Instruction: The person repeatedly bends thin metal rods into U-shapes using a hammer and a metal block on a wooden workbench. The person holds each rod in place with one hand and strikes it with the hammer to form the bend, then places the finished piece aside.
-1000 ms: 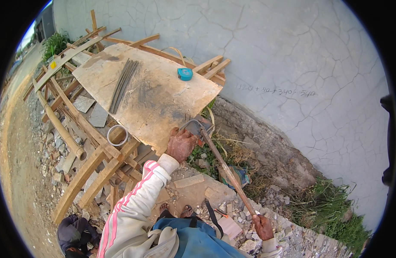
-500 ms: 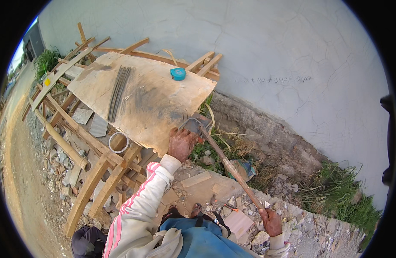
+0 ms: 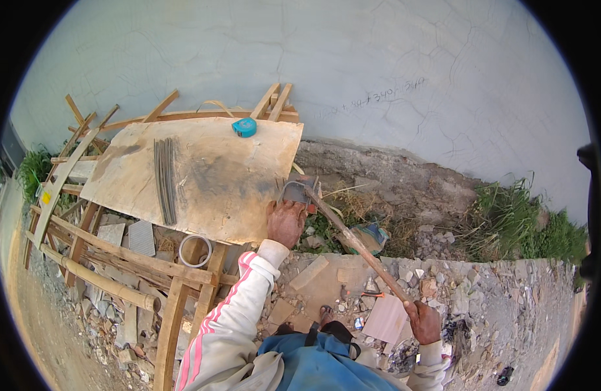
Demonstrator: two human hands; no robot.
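My right hand (image 3: 424, 322) is wrapped round the lower end of a long rusty metal bar (image 3: 362, 251). This bar slants up to the left, and its far end meets a dark metal fixture (image 3: 305, 186) at the right edge of a wooden board (image 3: 228, 153). Beside the fixture, my left hand (image 3: 286, 223) has its fingers curled over a thin bent metal rod (image 3: 289, 185); the fingertips are partly hidden. A bundle of thin metal rods (image 3: 165, 182) lies across the board. Near the back edge sits a teal tape measure (image 3: 245, 127).
Timber framing (image 3: 173, 313) and a bamboo pole (image 3: 111, 278) stand at the left. A white ring (image 3: 183, 251) hangs at the board's front. Behind runs a grey cracked wall (image 3: 391, 65). Rubble, a pinkish tile (image 3: 386, 319) and an orange-handled tool (image 3: 372, 294) lie on the ground.
The view has turned, so the board looks more level and farther left. Both hands keep their holds; the bar's angle to the board looks slightly different.
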